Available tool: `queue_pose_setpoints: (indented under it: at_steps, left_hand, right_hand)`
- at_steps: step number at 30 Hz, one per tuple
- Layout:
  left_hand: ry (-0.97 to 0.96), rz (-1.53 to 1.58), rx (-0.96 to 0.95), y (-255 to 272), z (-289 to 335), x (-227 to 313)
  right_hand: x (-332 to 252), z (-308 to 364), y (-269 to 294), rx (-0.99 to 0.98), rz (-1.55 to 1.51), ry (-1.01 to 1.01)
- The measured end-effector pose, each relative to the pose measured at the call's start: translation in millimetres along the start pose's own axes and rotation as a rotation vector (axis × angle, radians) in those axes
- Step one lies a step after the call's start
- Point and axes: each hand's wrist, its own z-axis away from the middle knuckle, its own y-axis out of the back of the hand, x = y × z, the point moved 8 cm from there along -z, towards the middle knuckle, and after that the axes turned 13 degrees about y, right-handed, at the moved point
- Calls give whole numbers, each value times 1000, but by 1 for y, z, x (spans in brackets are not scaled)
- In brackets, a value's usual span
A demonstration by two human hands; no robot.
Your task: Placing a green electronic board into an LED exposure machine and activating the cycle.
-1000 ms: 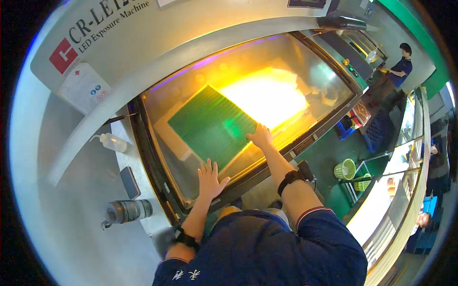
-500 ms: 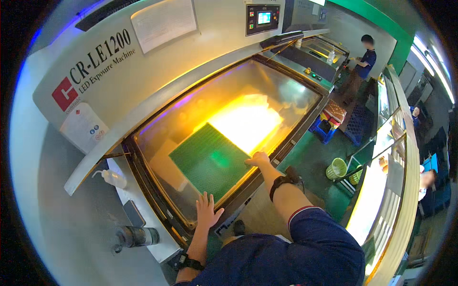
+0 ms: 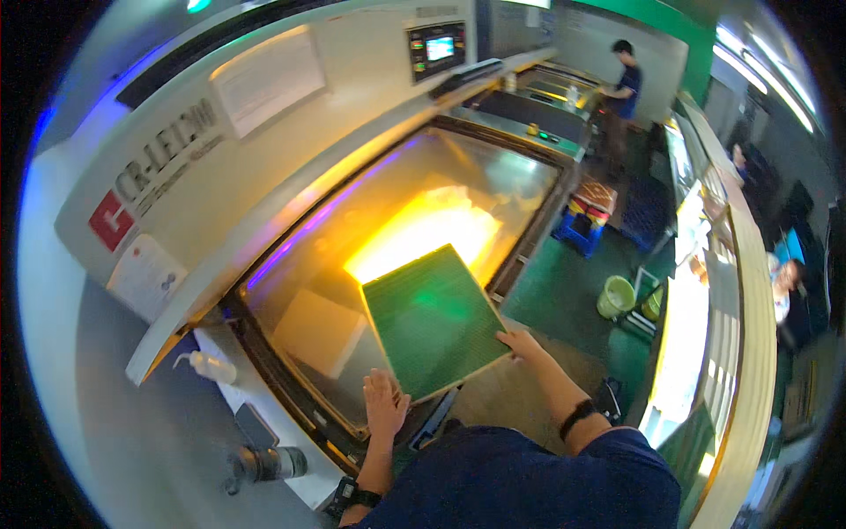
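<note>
A rectangular green panel [image 3: 436,322], resembling a circuit board sheet, is tilted up over the near side of the machine's glass bed [image 3: 352,264]. My right hand [image 3: 526,346] grips it by the right-hand corner, thumb and fingers closed on the edge. Beside the panel's near left corner is my left hand [image 3: 385,406], its fingers stretched out and lying close together. The thumb side of that hand meets the corner, though I cannot tell whether it bears any weight. Bright yellow light shines on the bed behind the panel.
Left of the bed, a white ledge holds a squeeze bottle [image 3: 209,366], a phone [image 3: 256,425] and a dark clear bottle [image 3: 269,463]. The raised machine lid [image 3: 264,167] hangs behind. On the right are a green basket [image 3: 617,297], a lit table [image 3: 683,353] and another person [image 3: 624,84].
The green panel has come up off the glass bed and toward me, its right corner in my right hand. My left hand now lies against its near left corner. The view has shifted.
</note>
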Motion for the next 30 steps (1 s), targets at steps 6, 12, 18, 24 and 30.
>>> queue_pose_setpoints:
  at_steps: [6, 12, 18, 24, 30]
  left_hand:
    - [-30, -98, 5, -21, -4, -12]
    - [180, -505, 25, -37, -18, -15]
    - [-369, -139, 27, -115, 11, 128]
    - [-719, 113, -791, -176, 160, 312]
    - [-861, 180, -1253, -160, 238, 359]
  right_hand:
    - [64, 242, 106, 651, -676, -79]
    - [122, 430, 81, 1154, -865, -173]
    - [183, 540, 2, 1446, -1307, -346]
    - [221, 606, 47, 1714, -1178, -232]
    - [235, 586, 49, 1363, -1266, 34]
